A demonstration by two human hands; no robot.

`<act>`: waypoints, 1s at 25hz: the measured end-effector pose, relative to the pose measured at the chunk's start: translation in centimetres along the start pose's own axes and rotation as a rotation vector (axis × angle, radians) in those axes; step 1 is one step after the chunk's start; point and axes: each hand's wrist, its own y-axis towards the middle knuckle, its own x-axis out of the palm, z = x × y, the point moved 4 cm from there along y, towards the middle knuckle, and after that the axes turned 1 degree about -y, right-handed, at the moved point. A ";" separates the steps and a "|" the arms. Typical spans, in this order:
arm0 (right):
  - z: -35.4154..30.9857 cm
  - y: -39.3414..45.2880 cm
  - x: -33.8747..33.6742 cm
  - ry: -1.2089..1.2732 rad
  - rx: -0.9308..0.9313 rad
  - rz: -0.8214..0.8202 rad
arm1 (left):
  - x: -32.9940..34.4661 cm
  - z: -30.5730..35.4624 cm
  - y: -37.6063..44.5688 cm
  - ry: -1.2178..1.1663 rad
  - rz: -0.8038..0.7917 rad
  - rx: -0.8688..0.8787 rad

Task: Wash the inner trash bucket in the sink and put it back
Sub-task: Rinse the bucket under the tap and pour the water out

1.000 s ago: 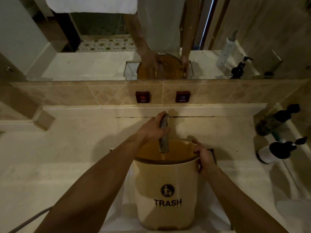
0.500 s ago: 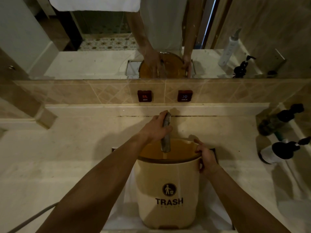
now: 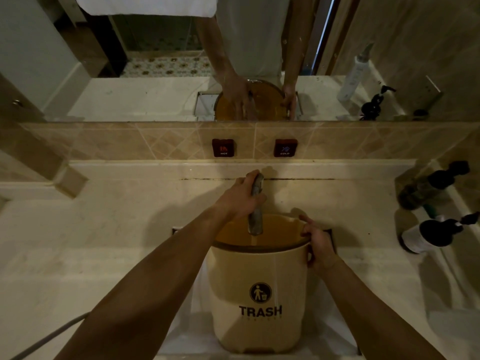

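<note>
We keep the beige plastic trash bucket (image 3: 257,287), printed TRASH, upright in the white sink (image 3: 181,331) set into the pale stone worktop (image 3: 104,242). Our right hand (image 3: 320,245) has its fingers (image 3: 307,231) curled over the far right rim, probably to steady the bucket while it fills. Our left hand (image 3: 242,197) wraps its fingers round the metal tap spout (image 3: 255,206), whose mouth hangs just below that grip over the open bucket, apparently to aim water inside.
</note>
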 end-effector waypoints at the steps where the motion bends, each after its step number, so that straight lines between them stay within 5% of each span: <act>1: 0.0 0.0 0.0 0.000 -0.002 -0.002 | 0.0 -0.1 0.0 -0.004 0.001 -0.002; 25: 0.5 0.5 -0.4 -0.004 -0.017 0.026 | 0.2 0.5 0.0 -0.037 0.008 -0.013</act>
